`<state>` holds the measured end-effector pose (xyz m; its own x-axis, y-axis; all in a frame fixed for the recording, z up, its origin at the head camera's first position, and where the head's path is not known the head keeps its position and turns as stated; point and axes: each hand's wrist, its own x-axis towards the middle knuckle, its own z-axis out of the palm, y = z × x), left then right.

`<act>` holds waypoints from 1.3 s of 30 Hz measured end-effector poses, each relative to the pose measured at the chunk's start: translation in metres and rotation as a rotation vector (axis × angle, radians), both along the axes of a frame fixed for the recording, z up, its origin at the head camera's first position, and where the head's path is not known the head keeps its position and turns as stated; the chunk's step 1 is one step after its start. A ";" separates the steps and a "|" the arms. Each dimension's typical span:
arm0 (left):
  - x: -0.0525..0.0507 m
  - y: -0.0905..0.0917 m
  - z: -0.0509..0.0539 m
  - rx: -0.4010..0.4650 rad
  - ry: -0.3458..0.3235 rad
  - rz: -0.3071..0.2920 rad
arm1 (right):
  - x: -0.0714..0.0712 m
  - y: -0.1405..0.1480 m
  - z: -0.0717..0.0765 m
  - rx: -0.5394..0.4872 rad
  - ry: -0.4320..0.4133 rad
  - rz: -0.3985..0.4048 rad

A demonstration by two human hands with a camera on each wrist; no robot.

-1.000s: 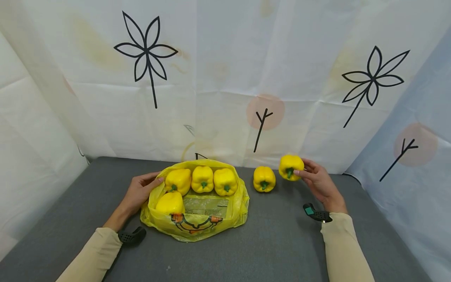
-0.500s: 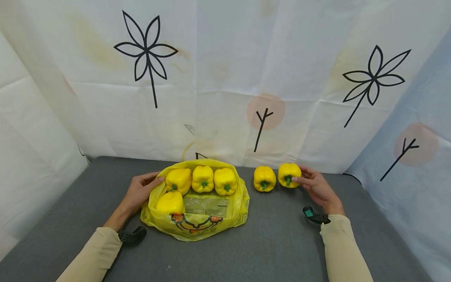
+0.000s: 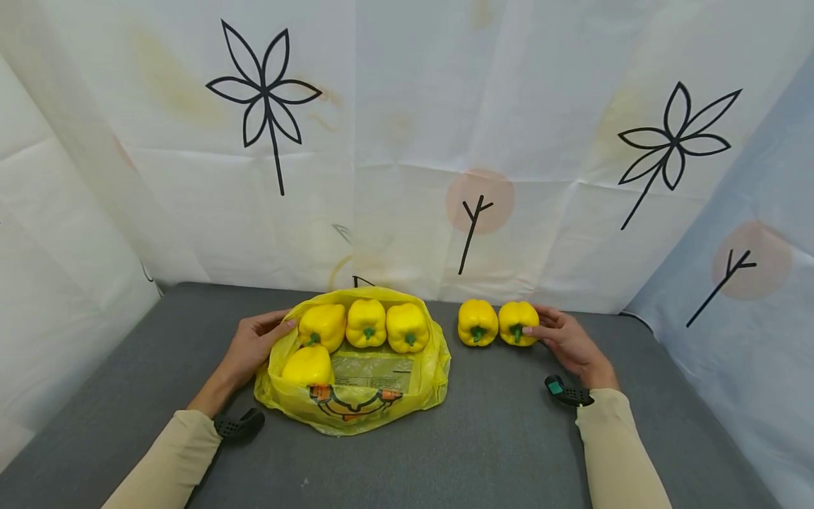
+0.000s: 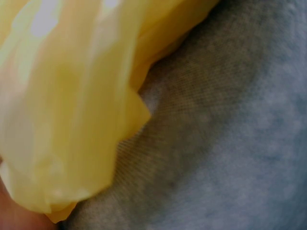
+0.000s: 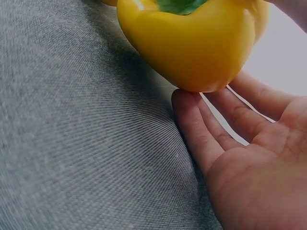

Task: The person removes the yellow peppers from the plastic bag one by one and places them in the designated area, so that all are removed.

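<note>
My left hand point(image 3: 251, 346) grips the left rim of a yellow plastic bag point(image 3: 356, 413), its thumb over the edge. Inside the wide mouth lie several yellow bell peppers, such as the one point(image 3: 365, 324) at the back middle. Right of the bag, my right hand point(image 3: 571, 341) holds another yellow bell pepper point(image 3: 516, 318) at its right side, thumb near the green stem. A second loose yellow bell pepper point(image 3: 477, 323) sits just left of it. In the right wrist view, fingertips point(image 5: 188, 103) touch the held pepper point(image 5: 192, 52). Bag folds point(image 4: 72, 120) fill much of the left wrist view.
The grey cloth-covered table point(image 3: 407, 466) stretches around the bag and toward me. A white patterned curtain point(image 3: 407, 127) hangs along the table's back edge, with more fabric at the left and right sides.
My right hand has lowered the bell pepper from above the table and moved it slightly left, beside the other loose one. The left hand and bag have stayed put.
</note>
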<state>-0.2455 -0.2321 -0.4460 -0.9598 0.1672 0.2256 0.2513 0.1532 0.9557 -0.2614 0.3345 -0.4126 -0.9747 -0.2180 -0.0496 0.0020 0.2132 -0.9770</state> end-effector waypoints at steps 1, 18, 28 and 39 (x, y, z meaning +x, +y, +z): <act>0.000 0.000 0.000 0.002 0.001 0.003 | 0.000 0.000 0.000 0.005 0.001 -0.001; -0.001 0.000 -0.001 -0.002 0.010 0.004 | -0.002 0.000 0.000 0.039 -0.009 0.020; -0.001 0.000 -0.001 -0.001 0.002 0.006 | -0.003 0.002 0.000 0.052 -0.009 0.052; -0.001 -0.001 -0.002 -0.002 0.008 0.005 | -0.004 0.002 -0.001 0.064 -0.023 0.059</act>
